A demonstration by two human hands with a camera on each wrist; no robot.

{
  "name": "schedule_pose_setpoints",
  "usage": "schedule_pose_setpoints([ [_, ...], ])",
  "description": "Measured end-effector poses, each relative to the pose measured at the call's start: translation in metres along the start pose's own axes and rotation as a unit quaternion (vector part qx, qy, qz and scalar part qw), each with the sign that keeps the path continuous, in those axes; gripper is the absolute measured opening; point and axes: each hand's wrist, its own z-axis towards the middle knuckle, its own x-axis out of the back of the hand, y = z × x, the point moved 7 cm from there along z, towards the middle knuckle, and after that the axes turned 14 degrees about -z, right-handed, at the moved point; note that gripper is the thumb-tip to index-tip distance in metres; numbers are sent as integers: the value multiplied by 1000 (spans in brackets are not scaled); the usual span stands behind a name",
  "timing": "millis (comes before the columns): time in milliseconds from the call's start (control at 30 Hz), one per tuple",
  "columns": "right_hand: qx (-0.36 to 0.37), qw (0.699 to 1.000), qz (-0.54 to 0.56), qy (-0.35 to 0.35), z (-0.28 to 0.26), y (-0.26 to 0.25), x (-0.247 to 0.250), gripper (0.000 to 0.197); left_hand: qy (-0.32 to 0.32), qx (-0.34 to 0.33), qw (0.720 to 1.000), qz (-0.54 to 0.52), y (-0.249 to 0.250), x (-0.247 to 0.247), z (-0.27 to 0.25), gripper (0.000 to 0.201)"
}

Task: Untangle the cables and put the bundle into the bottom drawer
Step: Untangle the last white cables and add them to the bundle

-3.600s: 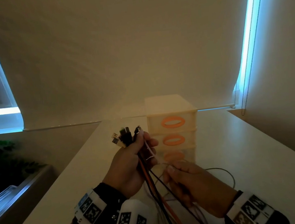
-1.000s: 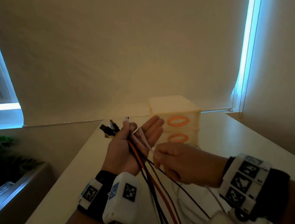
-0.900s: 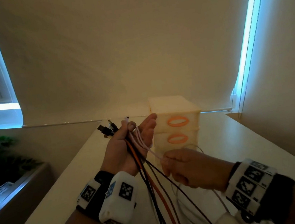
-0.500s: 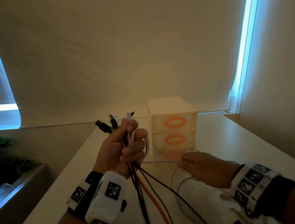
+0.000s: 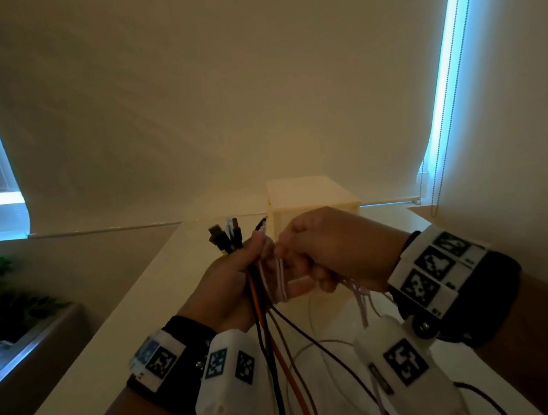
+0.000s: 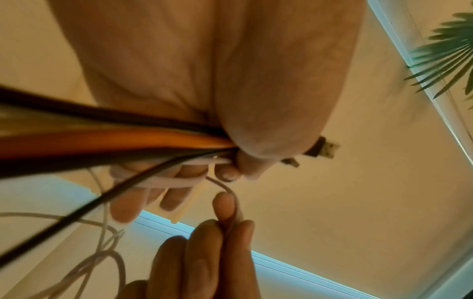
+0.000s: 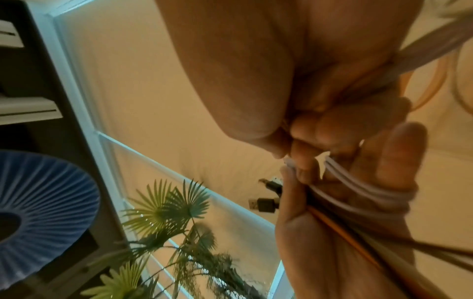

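- Left hand (image 5: 227, 289) grips the cables (image 5: 259, 298) w/ plugs up; right hand (image 5: 326, 252), touching it, pinches the white cable (image 7: 358, 192).
- Risk: loops slip off fingers, re-tangle (tails hang loose).
- Drawer unit (image 5: 309, 196) just beyond both hands.

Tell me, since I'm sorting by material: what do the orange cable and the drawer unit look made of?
The orange cable looks rubber- or plastic-jacketed: smooth, matte, bending freely below the left hand. The drawer unit looks like pale, slightly translucent plastic, judging by its even matte top; the dim light leaves this uncertain.

Smooth plastic-sheathed cables (image 5: 286, 361) (metal plugs (image 5: 230, 226))
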Motion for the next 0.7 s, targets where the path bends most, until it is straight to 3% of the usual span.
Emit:
schedule_pose_setpoints([
  [100,10,998,-24,-51,-6,7,-24,12,15,-47,999,-19,10,8,5,39],
  [233,30,994,-53,-96,-11,24,-42,21,15,-70,994,-82,13,7,7,42],
  [433,2,977,-167,-132,-14,74,-44,33,11,-156,964,-217,40,14,2,43],
  [567,-30,988,-114,-98,-8,93,-22,35,-19,-106,975,-192,36,11,1,42],
  [700,-14,987,-140,-78,-2,88,-5,30,-116,2,981,-154,24,-2,-1,28],
])
